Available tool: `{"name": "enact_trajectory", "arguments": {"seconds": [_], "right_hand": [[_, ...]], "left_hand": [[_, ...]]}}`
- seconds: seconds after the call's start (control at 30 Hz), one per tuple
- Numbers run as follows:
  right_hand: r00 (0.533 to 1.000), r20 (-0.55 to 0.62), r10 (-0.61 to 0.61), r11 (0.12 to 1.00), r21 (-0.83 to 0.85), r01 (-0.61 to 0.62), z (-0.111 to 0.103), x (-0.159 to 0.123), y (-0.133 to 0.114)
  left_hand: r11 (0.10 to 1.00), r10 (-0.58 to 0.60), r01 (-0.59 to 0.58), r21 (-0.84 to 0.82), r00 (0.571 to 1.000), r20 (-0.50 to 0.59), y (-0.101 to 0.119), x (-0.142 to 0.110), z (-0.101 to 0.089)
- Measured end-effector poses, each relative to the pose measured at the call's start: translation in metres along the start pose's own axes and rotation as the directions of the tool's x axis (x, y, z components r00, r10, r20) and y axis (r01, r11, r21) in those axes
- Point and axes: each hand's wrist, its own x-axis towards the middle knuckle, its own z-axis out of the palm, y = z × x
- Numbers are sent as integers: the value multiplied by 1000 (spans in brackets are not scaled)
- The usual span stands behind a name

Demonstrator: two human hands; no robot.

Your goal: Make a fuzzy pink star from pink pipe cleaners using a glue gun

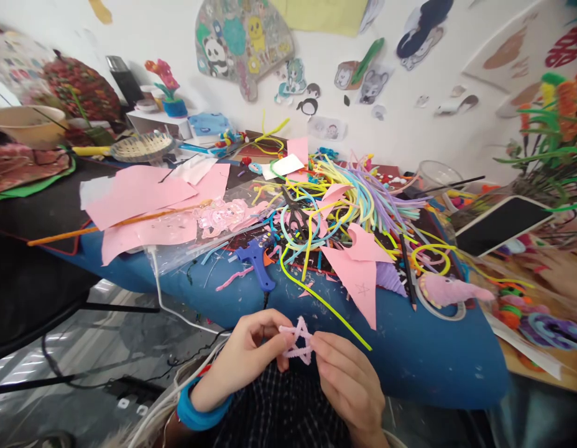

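Note:
Between my two hands is a small pale pink star (301,353) bent from fuzzy pipe cleaner, held over my lap just off the table's front edge. My left hand (255,351), with a blue band at the wrist, pinches the star's left side between thumb and fingers. At its right side, the fingertips of my right hand (347,379) are closed on it. Beyond my hands lie a blue hot glue gun (258,261), pink paper scraps (356,274) with a small star drawn on one, and a yellow-green pipe cleaner (330,311).
A heap of coloured pipe cleaners (363,193) covers the table's middle, with black scissors (295,214) among them. Pink sheets (139,193) lie left. To the right are a black pencil (408,277), a tape roll (444,311) and a tablet-like device (503,225). A white cord (165,298) hangs down.

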Motion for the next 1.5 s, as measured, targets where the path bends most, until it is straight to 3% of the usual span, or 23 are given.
{"name": "enact_trajectory", "arguments": {"seconds": [0.1, 0.17, 0.27, 0.33, 0.5, 0.63, 0.77, 0.93, 1.13, 1.27, 1.5], "right_hand": [[994, -90, 57, 993, 111, -47, 4, 11, 0], [973, -148, 178, 966, 215, -144, 9, 17, -3], [903, -108, 416, 850, 399, -344, 14, 25, -9], [863, -58, 502, 770, 483, -416, 17, 31, -12], [830, -20, 557, 700, 550, -456, 24, 46, -13], [807, 17, 590, 659, 567, -494, 31, 54, -12], [810, 14, 587, 670, 553, -495, 36, 57, -12], [894, -33, 446, 801, 460, -383, 34, 59, -14], [956, -63, 286, 901, 357, -246, 30, 60, -18], [961, -95, 258, 922, 321, -216, 31, 62, -21], [969, -74, 236, 913, 359, -195, 32, 65, -24]], "left_hand": [[1000, 20, -20, 7, 999, 30, 0, 0, -3], [999, 48, -49, 21, 999, 19, 0, -1, -5], [995, 98, -97, 29, 995, -27, -2, -1, -7], [994, 109, -108, 20, 992, -58, -3, -2, -7], [993, 114, -118, -8, 978, -174, -5, -5, -4], [983, 179, -166, 84, 965, -193, -8, -4, -4], [887, 368, -280, 368, 910, -194, -11, -4, -6], [684, 633, -480, 549, 765, -120, -10, -5, -7], [603, 680, -499, 622, 729, -75, -7, -8, -7], [547, 727, -521, 655, 684, -63, -7, -10, -8], [524, 737, -563, 639, 676, -9, -7, -13, -13]]}}
